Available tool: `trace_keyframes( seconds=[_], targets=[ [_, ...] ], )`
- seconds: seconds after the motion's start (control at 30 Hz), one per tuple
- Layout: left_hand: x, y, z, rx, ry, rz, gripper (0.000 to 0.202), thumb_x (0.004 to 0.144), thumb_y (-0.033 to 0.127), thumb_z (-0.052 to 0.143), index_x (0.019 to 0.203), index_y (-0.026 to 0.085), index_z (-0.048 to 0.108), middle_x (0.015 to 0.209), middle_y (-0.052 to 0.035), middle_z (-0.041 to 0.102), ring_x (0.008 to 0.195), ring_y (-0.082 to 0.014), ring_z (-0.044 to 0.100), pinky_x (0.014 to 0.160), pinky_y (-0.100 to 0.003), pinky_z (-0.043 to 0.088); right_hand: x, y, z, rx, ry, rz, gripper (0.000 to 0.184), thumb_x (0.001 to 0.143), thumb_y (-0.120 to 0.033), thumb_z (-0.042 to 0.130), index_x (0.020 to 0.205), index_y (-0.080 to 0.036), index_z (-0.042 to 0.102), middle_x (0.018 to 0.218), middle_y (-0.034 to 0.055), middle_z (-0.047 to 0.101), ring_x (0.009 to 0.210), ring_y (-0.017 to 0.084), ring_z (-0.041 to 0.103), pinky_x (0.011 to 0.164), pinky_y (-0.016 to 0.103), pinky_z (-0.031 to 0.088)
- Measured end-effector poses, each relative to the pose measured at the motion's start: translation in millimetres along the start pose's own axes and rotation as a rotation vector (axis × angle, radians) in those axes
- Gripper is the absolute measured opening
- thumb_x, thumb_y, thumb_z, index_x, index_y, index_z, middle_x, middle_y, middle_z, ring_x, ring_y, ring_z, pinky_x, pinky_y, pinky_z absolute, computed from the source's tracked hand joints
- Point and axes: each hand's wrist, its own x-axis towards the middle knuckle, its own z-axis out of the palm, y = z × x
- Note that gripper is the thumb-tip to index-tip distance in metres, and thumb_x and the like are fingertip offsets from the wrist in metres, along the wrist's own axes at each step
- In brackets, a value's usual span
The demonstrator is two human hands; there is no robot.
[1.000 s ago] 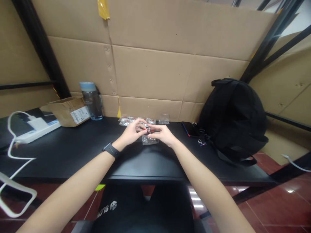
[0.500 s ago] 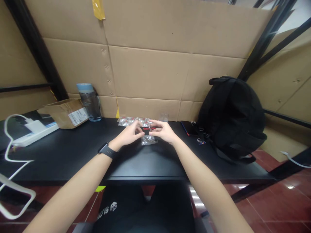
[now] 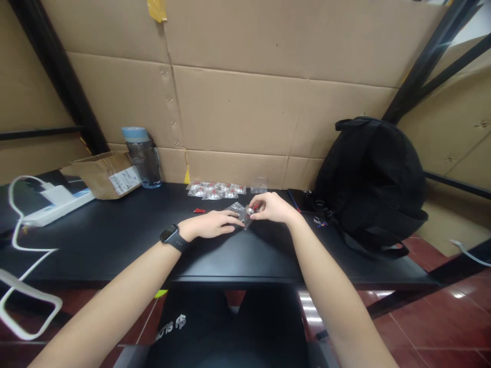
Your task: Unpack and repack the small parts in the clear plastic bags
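Note:
My right hand [image 3: 269,208] pinches a small round silver metal piece [image 3: 249,210] with something red at its edge; I cannot make out its exact kind. Just below it lies a small clear plastic bag [image 3: 238,206], partly covered by my fingers. My left hand [image 3: 215,223] rests low over the table with its fingers stretched out, the tips touching the bag. A red cord loop [image 3: 199,210] lies on the table beyond my left hand. Behind, several clear bags [image 3: 213,192] with silver and red pieces lie in rows.
On the black table [image 3: 126,245] stand a cardboard box [image 3: 100,176], a water bottle [image 3: 144,161] and a white power strip [image 3: 57,207] at the left. A black backpack [image 3: 372,179] stands at the right, with a small keyring [image 3: 319,222] beside it. Another clear bag [image 3: 259,185] lies near the cardboard wall.
The red cord has left my hands and lies on the table at the left. My left hand has flattened onto the plastic bag. My right hand has moved slightly right with the silver piece.

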Motion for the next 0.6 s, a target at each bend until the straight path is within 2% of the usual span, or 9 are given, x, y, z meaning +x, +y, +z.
trace_keyframes(
  seconds=[0.13, 0.27, 0.4, 0.6],
  targets=[
    [0.5, 3.7, 5.6, 0.116, 0.011, -0.095, 0.038, 0.094, 0.042, 0.062, 0.131, 0.042, 0.066, 0.152, -0.0034, 0.052, 0.139, -0.0344, 0.048, 0.112, -0.05, 0.038, -5.1, -8.0, -4.9, -0.256, -0.063, 0.041, 0.024, 0.064, -0.027, 0.083, 0.087, -0.023, 0.079, 0.082, 0.0019, 0.076, 0.073, 0.017, 0.069, 0.068, 0.024, 0.048],
    [1.5, 5.4, 7.5, 0.109, 0.028, -0.068, 0.037, 0.094, 0.04, 0.061, 0.13, 0.04, 0.066, 0.151, -0.004, 0.054, 0.138, -0.032, 0.049, 0.111, -0.046, 0.038, -3.5, -9.4, 2.1, -0.385, -0.139, 0.097, 0.025, 0.061, -0.027, 0.084, 0.086, -0.024, 0.079, 0.081, 0.0027, 0.075, 0.071, 0.017, 0.067, 0.063, 0.024, 0.046],
    [1.5, 4.4, 8.7, 0.145, 0.025, -0.065, 0.043, 0.098, 0.032, 0.055, 0.139, 0.043, 0.059, 0.153, -0.0021, 0.052, 0.137, -0.0293, 0.051, 0.111, -0.044, 0.038, 0.0, -8.6, 12.2, -0.413, -0.161, 0.099, 0.024, 0.063, -0.029, 0.082, 0.087, -0.024, 0.079, 0.083, 0.0036, 0.075, 0.071, 0.018, 0.066, 0.062, 0.025, 0.044],
    [2.4, 2.7, 8.2, 0.202, -0.042, -0.085, 0.042, 0.099, 0.03, 0.054, 0.138, 0.045, 0.06, 0.158, -0.0011, 0.044, 0.142, -0.0315, 0.045, 0.113, -0.048, 0.036, 3.0, -6.6, 18.3, -0.369, -0.117, 0.046, 0.023, 0.067, -0.03, 0.08, 0.088, -0.022, 0.08, 0.085, 0.0039, 0.076, 0.074, 0.018, 0.067, 0.066, 0.025, 0.045]
  ],
)
